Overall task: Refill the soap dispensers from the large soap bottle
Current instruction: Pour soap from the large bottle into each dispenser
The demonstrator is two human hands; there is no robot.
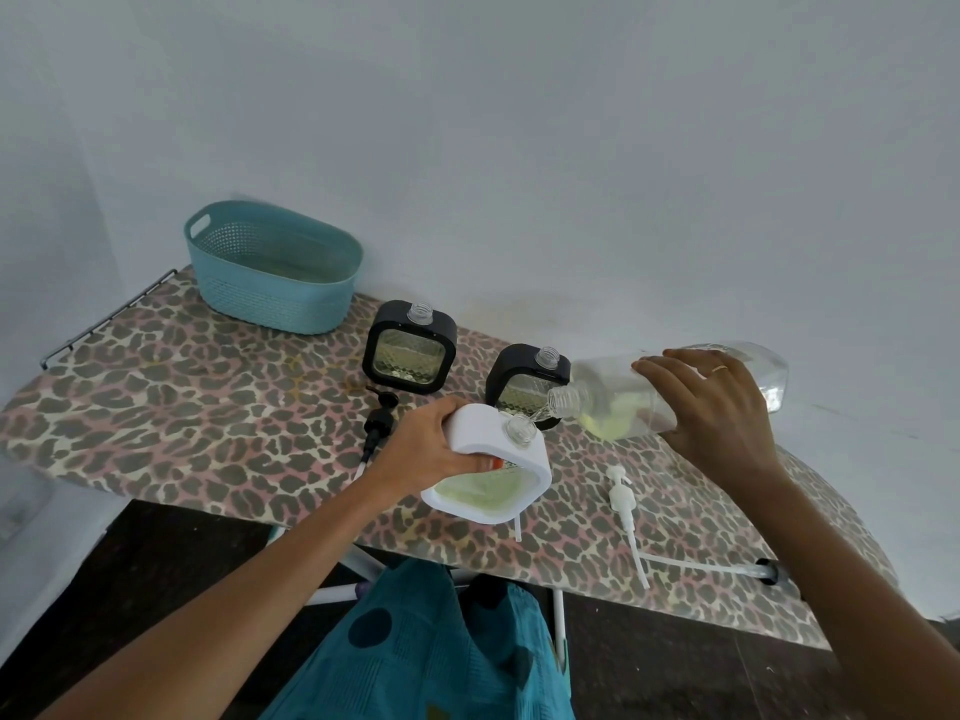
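Clearly the refilling is under way in the head view: the large soap bottle (605,387) lies almost level at centre right of the frame, its open mouth just above the bare neck of the white dispenser (483,431), and a thin stream runs between them. Pale green soap shows in the white dispenser's window, so I judge this one partly filled. Little soap is left in the bottle, only a small yellow-green pool near its shoulder.

Two black dispensers, one (410,345) at centre and one (524,376) just behind the bottle's mouth, stand upright on the ironing board (182,387) with their pumps off; their levels cannot be told, so they may be yet to fill. A black pump (379,423) and a white pump (621,493) lie loose on the board, so refitting the pumps remains. A teal basket (260,298) sits at upper left.

The left grip (431,444) is wrapped round the white dispenser's side, thumb on the front, holding it tilted toward the bottle and lifted off the board. The right grip (717,407) clasps the bottle's body from above, fingers spread over it, forearm reaching in from the lower right
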